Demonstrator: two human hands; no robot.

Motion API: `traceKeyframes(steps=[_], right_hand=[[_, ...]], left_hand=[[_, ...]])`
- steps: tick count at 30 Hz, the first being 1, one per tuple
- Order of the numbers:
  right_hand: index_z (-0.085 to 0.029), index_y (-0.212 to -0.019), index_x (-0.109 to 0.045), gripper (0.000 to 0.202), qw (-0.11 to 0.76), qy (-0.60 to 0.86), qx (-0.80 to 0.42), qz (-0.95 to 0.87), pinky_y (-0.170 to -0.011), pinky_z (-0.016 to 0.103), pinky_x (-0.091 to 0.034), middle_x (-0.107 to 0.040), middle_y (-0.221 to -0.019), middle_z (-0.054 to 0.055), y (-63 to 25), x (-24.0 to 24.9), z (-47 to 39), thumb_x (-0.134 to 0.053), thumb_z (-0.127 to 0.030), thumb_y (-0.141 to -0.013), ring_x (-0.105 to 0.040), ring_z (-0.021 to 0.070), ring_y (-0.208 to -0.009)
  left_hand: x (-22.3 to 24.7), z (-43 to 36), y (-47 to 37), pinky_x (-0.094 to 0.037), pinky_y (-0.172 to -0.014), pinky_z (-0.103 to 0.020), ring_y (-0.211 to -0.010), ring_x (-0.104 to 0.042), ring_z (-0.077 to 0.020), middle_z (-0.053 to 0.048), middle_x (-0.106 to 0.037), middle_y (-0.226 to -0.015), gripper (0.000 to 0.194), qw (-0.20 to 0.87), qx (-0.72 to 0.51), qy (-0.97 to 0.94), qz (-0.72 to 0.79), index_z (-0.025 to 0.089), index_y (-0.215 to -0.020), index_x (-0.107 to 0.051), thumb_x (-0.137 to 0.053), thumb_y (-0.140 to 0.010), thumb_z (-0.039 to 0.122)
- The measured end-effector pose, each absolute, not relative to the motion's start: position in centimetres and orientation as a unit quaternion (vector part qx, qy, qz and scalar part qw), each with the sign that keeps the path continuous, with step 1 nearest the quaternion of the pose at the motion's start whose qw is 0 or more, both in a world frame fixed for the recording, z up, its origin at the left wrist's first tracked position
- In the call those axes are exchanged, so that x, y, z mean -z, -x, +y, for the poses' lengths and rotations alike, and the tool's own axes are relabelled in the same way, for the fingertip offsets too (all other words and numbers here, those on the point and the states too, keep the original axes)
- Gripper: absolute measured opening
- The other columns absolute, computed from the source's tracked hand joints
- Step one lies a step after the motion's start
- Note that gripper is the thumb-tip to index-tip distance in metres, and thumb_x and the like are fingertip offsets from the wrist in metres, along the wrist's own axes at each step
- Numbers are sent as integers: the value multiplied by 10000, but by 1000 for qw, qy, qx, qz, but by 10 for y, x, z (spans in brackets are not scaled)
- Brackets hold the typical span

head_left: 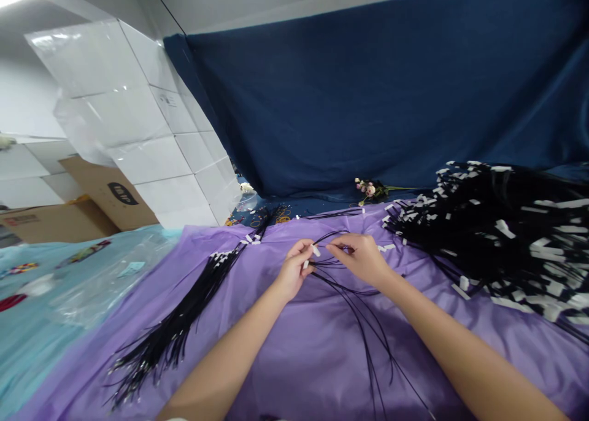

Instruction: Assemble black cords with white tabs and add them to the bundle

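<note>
My left hand (297, 267) is closed on several thin black cords (356, 304), which trail down over the purple cloth. Two white tags (315, 250) stick out at its fingertips. Just to the right, my right hand (356, 255) pinches at one black cord, close to the left fingers; the exact grip is partly hidden. A bundle of black cords (197, 304) with white tags at its upper end lies to the left of my hands. On the right is a large heap of black cords (488, 231) with many white tags.
Purple cloth (294, 366) covers the work surface, with light blue cloth (27, 341) and a clear plastic bag (110, 286) at left. White boxes (119, 114) are stacked behind, beside cardboard boxes (105, 191). Small flowers (368, 189) lie before a dark blue curtain (368, 102).
</note>
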State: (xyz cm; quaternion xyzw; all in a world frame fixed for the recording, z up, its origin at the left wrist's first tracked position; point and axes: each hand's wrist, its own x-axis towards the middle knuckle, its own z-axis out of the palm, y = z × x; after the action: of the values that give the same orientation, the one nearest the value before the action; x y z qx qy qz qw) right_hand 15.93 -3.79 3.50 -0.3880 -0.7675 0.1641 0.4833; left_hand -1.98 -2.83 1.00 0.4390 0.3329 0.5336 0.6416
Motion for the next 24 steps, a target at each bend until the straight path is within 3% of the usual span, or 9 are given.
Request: traceKeyframes(steps=[11,19,24], right_hand=[[-218,-808,-679,166,476,384,-138,-779,-618,249,-419,-687,-800,24,-161,-34,-36,-541,-297,-855,-595,150,-674],[-231,-887,-667,164,423,395,-60,-813,-679,241,-418,-674,-857,29,-165,-29,-34,-511,-281,-889,-611,151,-743],[-228,-898,-661,198,378,405,1,-832,-636,229,-398,-659,-856,36,-165,-26,-35,-477,-298,-912,-611,147,-751]], left_hand=[[-14,-30,19,-185,-356,-125,-519,-400,-42,20,-498,-694,245,643,-527,-439,341,162,-787,-589,-739,-633,281],[-9,-27,22,-193,-369,-137,-479,-332,-33,21,-481,-664,201,644,-510,-456,343,150,-752,-590,-711,-670,286],[-9,-26,22,-179,-370,-144,-484,-327,-35,18,-471,-666,207,659,-502,-442,344,141,-732,-589,-715,-662,290]])
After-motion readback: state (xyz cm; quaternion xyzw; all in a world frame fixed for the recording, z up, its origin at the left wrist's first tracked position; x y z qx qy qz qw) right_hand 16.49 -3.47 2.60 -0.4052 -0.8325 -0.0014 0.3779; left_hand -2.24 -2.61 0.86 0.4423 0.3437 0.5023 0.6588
